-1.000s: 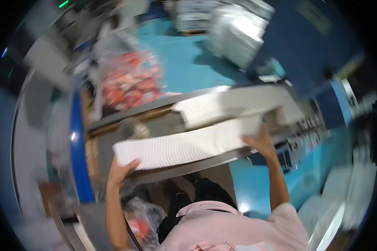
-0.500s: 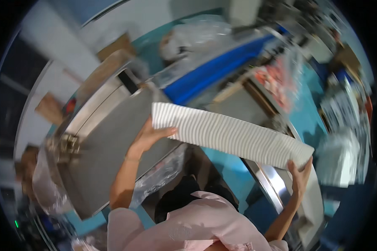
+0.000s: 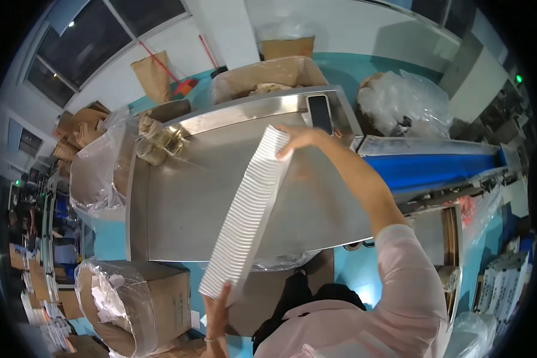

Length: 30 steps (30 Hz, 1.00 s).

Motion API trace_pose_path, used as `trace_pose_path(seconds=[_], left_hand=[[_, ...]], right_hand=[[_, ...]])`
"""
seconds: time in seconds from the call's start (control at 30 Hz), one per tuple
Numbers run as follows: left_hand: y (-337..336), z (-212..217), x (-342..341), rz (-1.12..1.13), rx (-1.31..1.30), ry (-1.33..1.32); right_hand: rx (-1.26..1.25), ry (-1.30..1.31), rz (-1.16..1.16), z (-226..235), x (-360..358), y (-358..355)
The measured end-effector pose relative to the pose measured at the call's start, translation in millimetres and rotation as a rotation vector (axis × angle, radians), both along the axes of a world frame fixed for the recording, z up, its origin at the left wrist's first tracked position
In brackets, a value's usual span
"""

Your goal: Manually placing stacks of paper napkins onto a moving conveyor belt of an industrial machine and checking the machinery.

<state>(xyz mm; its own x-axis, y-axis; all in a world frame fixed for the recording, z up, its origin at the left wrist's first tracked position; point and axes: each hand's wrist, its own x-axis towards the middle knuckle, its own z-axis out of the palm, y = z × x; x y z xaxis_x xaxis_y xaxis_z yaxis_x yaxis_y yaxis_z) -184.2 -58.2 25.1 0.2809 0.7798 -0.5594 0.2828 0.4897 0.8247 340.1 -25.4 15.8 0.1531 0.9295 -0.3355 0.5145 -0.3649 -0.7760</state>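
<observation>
A long stack of white nested pieces, perhaps paper cups or trays (image 3: 241, 218), slants between my two hands above the steel table (image 3: 185, 215). My left hand (image 3: 216, 305) grips its near, lower end, the thumb along the side. At the far end, my right hand (image 3: 298, 138) is closed around the stack, with the arm stretched out across the table. The ridged rims of the stack face up and to the left, so I cannot make out the exact kind of pieces. A phone-like dark-screened device (image 3: 320, 113) lies close to my right hand on the table's far rim.
Crumpled brown-gold packets (image 3: 158, 140) rest at the table's left corner. A plastic-lined carton (image 3: 167, 301) with white scraps stands at near left, another carton (image 3: 280, 73) behind the table. A blue conveyor belt (image 3: 429, 172) runs off to the right.
I have turned left to face the steel table. The stack has swung from lying crosswise to a steep slant, with my right hand now far and my left hand near.
</observation>
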Motion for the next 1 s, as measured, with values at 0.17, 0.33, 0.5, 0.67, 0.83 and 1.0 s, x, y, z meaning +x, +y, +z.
trace_pose_path(seconds=[0.17,0.33,0.5,0.67,0.83,1.0], left_hand=[[-24.8,-16.6,47.3,-0.056,-0.257,-0.251],[-27.5,-43.9,84.6,-0.135,-0.236,-0.338],[-23.2,-27.0,93.9,-0.626,0.054,-0.061],[27.1,-121.8,54.6,-0.904,0.665,-0.186],[146.8,-183.8,107.5,-0.591,-0.525,-0.097],[150.3,-162.6,116.0,-0.933,0.016,0.177]], right_hand=[[0.069,-0.609,-0.155,-2.7,24.8,97.4],[0.743,-0.388,-0.467,-16.5,5.9,-8.9],[0.39,-0.89,-1.171,-16.3,-46.5,-270.7],[-0.911,-0.957,-2.069,-29.0,-157.2,-541.0],[-0.573,-1.049,-1.869,-35.8,-239.1,-561.7],[-0.347,-0.798,-1.969,-5.0,-362.8,-550.0]])
